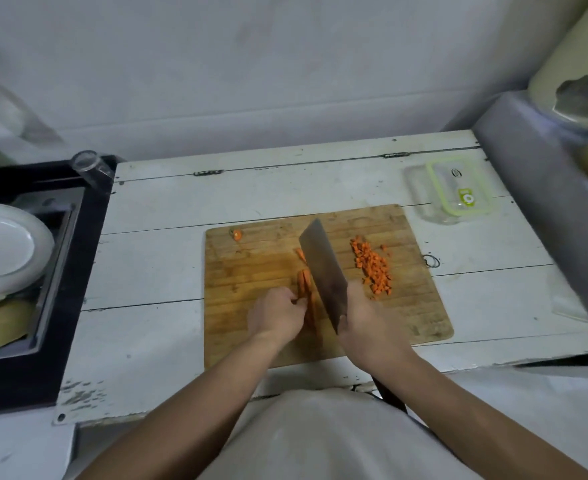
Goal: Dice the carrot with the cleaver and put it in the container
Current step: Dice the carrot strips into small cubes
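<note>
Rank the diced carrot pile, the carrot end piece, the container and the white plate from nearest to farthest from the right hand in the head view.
From the right hand, which grips the cleaver:
1. Diced carrot pile, just beyond the hand on the board's right part.
2. Carrot end piece, at the board's far left corner.
3. Container, on the table past the board's far right corner.
4. White plate, far left, by the sink.

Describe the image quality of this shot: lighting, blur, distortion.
Head view: dim, flat light with no glare; wide-angle bending curves the table edges; the corners smear, especially the plate and upper right; the centre stays sharper, showing cleaver, carrot strips and diced pile clearly.
</note>
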